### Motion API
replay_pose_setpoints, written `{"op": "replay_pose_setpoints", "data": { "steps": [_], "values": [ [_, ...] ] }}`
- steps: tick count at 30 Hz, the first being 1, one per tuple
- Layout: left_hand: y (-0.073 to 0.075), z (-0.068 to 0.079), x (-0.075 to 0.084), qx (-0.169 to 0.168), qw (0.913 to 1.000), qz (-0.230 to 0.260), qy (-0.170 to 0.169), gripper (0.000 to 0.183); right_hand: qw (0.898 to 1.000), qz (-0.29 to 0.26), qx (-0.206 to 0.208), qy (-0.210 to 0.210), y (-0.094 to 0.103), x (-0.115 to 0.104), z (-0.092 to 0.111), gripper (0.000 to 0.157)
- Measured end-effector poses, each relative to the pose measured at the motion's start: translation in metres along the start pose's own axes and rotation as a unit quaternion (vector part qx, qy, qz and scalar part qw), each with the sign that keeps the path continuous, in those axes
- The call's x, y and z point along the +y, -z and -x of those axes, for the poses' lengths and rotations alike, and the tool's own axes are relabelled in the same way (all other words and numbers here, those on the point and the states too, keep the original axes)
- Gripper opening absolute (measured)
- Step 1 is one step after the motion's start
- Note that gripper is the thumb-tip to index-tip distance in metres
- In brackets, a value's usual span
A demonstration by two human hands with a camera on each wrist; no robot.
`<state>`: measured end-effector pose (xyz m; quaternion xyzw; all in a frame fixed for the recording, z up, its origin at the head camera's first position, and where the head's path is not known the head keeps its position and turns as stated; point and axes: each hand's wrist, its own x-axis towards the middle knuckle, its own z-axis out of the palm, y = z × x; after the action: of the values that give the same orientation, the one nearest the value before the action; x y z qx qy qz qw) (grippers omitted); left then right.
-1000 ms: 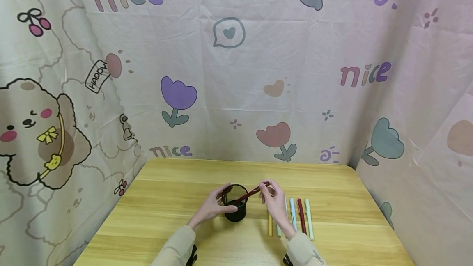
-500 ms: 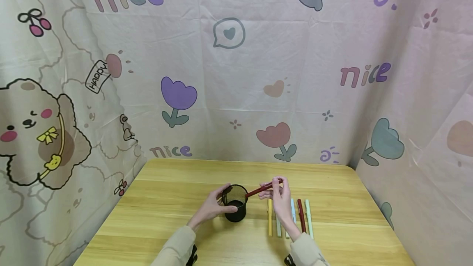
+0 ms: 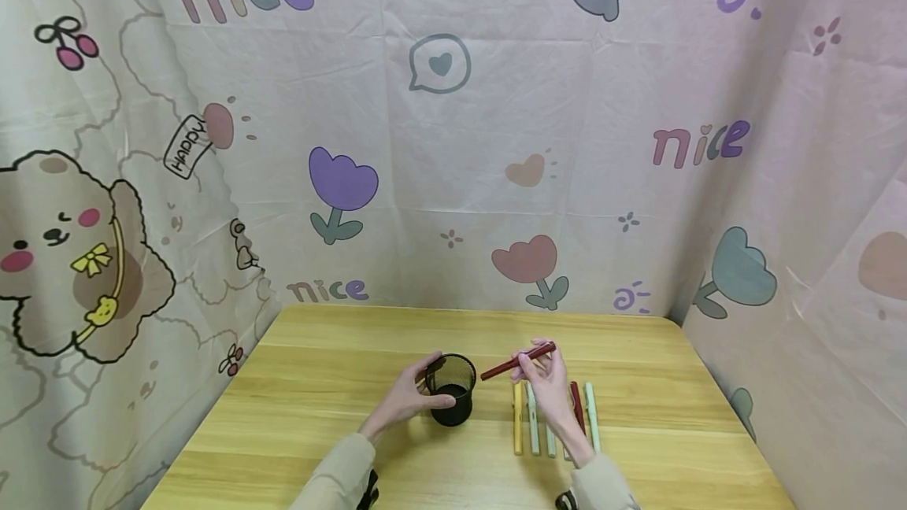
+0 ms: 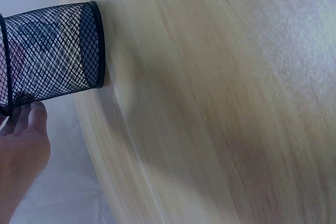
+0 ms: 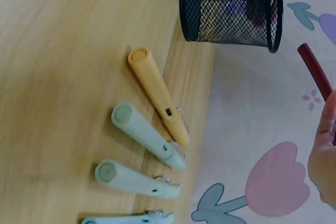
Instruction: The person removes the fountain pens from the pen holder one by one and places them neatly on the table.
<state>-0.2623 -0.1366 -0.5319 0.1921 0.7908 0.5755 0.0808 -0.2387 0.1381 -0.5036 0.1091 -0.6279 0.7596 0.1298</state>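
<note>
A black mesh pen holder (image 3: 453,411) stands upright on the table, nothing inside it in the head view. My left hand (image 3: 407,393) grips it near the rim, thumb in front and fingers around the far side. To its right, my right hand (image 3: 549,386) pinches a dark red pen (image 3: 503,369) in the air. The pen slants, its lower end pointing at the holder's rim with a small gap between. In the right wrist view the pen (image 5: 315,69) sticks out past the thumb. Below the right hand lies a row of pens.
The row has a yellow pen (image 3: 518,423) at its left, then pale green pens (image 3: 534,425), a blue pen (image 5: 128,220), another dark red pen (image 3: 577,404) and a mint pen (image 3: 592,415). My right forearm partly covers them. A printed curtain (image 3: 439,164) hangs behind the wooden table (image 3: 298,415).
My right hand has drawn the dark red pen out of the holder, moving right and away from the rim. The left hand and the holder have stayed in place.
</note>
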Motion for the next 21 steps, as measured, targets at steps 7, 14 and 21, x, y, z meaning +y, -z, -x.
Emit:
{"op": "replay_pose_setpoints", "data": {
  "steps": [7, 14, 21],
  "values": [
    [0.000, 0.000, 0.000, 0.000, 1.0000, 0.000, -0.004, 0.092, 0.998, 0.066, 0.016, -0.012, 0.016, 0.000, 0.001, 0.038],
    [0.000, -0.001, -0.001, -0.002, 1.0000, 0.003, -0.006, 0.093, 0.995, 0.096, 0.034, -0.024, 0.031, 0.002, 0.006, 0.043],
    [0.001, 0.001, 0.000, -0.004, 0.9999, -0.008, -0.009, 0.092, 0.990, 0.134, 0.032, -0.038, 0.049, 0.004, 0.011, 0.047]
  ]
}}
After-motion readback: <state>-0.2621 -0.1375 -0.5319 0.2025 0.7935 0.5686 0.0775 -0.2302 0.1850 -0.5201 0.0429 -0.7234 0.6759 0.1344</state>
